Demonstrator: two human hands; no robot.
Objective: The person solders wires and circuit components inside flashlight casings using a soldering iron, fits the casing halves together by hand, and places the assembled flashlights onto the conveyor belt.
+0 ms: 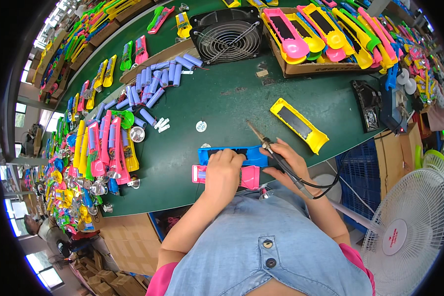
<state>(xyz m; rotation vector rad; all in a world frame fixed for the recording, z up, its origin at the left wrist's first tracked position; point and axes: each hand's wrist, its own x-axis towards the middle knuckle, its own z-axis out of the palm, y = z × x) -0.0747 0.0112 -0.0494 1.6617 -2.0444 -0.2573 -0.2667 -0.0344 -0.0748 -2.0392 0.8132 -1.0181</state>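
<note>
At the bench's near edge lie a blue plastic housing half (255,157) and, just below it, a pink housing half (250,177) with parts inside. My left hand (222,170) bends over both, fingers closed on the blue half; its fingertips are partly hidden. My right hand (292,160) grips a soldering iron (282,163), whose bare tip slants up and left above the bench. Its thumb and fingers are close to the blue half's right end; whether they touch it is unclear. A yellow housing half (300,126) with a dark strip lies farther right.
Purple battery cells (158,81) are heaped at the back left, beside piled torch assemblies (106,145). A black fan (227,37) and a carton (308,69) of housings stand behind. A soldering station (394,108) is at the right edge, with a white fan (409,217) below.
</note>
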